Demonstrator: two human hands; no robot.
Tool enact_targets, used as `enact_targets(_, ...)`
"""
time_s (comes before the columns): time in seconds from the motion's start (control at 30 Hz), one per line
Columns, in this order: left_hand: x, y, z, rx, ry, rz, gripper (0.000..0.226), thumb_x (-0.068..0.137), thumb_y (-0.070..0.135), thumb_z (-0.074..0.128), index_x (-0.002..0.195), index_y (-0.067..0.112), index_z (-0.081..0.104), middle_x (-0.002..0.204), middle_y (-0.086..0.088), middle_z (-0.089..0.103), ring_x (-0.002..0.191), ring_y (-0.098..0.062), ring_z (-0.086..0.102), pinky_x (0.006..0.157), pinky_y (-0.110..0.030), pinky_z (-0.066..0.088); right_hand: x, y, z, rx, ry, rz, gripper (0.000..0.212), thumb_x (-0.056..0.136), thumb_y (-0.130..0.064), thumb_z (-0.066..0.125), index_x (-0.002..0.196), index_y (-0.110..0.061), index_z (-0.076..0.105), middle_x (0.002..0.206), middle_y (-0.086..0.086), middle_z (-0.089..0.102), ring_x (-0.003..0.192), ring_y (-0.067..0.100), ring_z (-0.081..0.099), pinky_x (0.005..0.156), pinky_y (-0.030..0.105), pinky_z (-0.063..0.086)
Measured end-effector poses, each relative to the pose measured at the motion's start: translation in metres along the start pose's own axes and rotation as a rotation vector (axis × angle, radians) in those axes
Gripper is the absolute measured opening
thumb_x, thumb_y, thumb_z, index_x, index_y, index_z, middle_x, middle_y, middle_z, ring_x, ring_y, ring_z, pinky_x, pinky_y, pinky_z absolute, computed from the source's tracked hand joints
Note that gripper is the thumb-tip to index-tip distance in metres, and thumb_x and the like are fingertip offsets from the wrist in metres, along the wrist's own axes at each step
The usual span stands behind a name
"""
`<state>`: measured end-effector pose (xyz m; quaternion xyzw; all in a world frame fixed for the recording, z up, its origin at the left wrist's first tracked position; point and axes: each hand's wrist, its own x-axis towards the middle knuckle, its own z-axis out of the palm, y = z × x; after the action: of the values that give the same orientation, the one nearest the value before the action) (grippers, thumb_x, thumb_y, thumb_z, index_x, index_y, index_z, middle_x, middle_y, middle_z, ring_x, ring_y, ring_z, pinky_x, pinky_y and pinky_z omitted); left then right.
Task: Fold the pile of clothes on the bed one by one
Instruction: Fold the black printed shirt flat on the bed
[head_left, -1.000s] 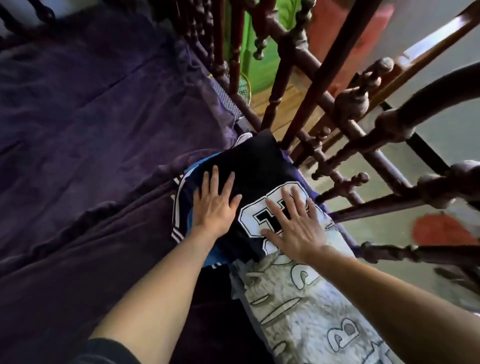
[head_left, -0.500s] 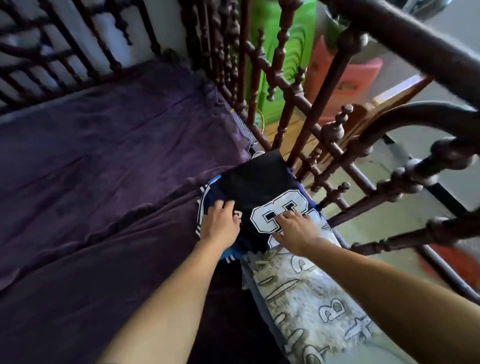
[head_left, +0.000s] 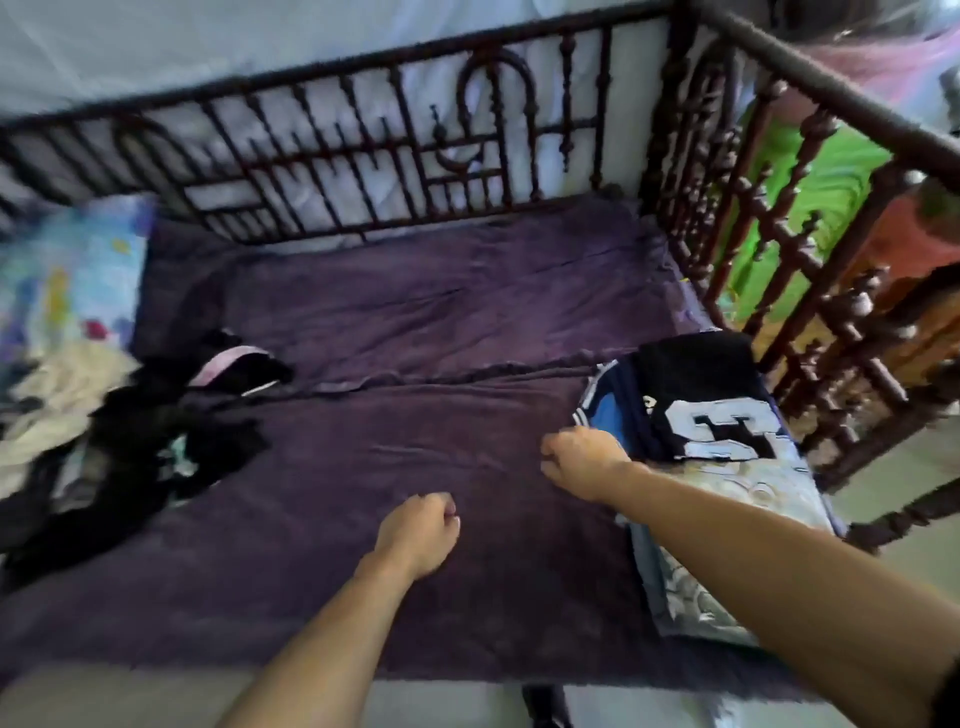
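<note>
A folded dark jersey (head_left: 711, 405) with big white numbers lies at the bed's right side, on top of a folded grey printed garment (head_left: 727, 499). A loose pile of black and cream clothes (head_left: 130, 441) lies at the left. My left hand (head_left: 418, 535) hovers over the purple blanket (head_left: 415, 322) mid-bed, fingers loosely curled, holding nothing. My right hand (head_left: 582, 462) is just left of the folded stack, fingers curled, also holding nothing.
A dark ornate metal bed frame (head_left: 467, 171) runs along the back and the right side. A light blue patterned pillow (head_left: 67, 270) sits at the far left. Green and red items (head_left: 810, 197) stand beyond the right rail.
Both hands have lifted off the folded jersey and moved left toward mid-bed. My view has swung left, bringing the loose pile into sight.
</note>
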<state>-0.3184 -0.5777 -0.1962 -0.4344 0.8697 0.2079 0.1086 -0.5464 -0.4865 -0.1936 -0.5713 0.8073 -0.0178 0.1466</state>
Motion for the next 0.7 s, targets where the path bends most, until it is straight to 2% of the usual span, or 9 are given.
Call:
enact_targets(0.1,-0.065,-0.063,-0.037,0.005,0.074,-0.115,0.029,0.094,0.034,0.047,0.117,0.023,0.060,0.115,-0.002,0.065,0.108,-0.024,0.058,0.086,-0.033,0.048,0.004,-0.079,-0.013,-0.006,0.020,-0.145,0.028,0.091,-0.041,0.049,0.108,-0.023,0.064,0.116,0.006,0.065,0.107,0.030,0.061,0.083,0.036,0.048)
enact_targets(0.3,-0.184,-0.173,-0.131,0.076,0.349,-0.314,0.023,0.093,0.035,0.048,0.105,0.021,0.062,0.106,-0.005,0.067,0.104,-0.028,0.060,0.081,-0.035,0.048,0.008,-0.259,-0.075,-0.025,0.173,-0.444,0.025,0.092,-0.040,0.049,0.105,-0.025,0.065,0.113,0.005,0.066,0.104,0.031,0.062,0.080,0.035,0.047)
enact_targets(0.43,-0.253,-0.235,-0.180,0.082,0.423,-0.376,0.021,0.094,0.033,0.048,0.104,0.022,0.063,0.102,-0.005,0.066,0.096,-0.029,0.062,0.073,-0.035,0.048,-0.001,-0.369,-0.103,-0.035,0.220,-0.552,0.024,0.092,-0.037,0.048,0.103,-0.024,0.065,0.109,0.004,0.066,0.099,0.031,0.062,0.076,0.036,0.047)
enact_targets(0.53,-0.303,-0.290,-0.205,0.101,0.493,-0.411,0.023,0.094,0.033,0.048,0.108,0.023,0.062,0.101,-0.002,0.064,0.096,-0.027,0.061,0.072,-0.034,0.047,-0.010,-0.447,-0.110,-0.023,0.267,-0.629,0.026,0.094,-0.037,0.047,0.108,-0.026,0.066,0.107,-0.005,0.066,0.092,0.027,0.063,0.074,0.036,0.051)
enact_targets(0.7,-0.374,-0.381,-0.235,0.184,0.542,-0.458,0.024,0.093,0.033,0.048,0.109,0.022,0.063,0.104,-0.003,0.065,0.097,-0.025,0.060,0.076,-0.037,0.051,-0.029,-0.573,-0.099,0.025,0.298,-0.667,0.029,0.094,-0.038,0.046,0.113,-0.023,0.062,0.106,0.004,0.066,0.092,0.028,0.062,0.072,0.035,0.049)
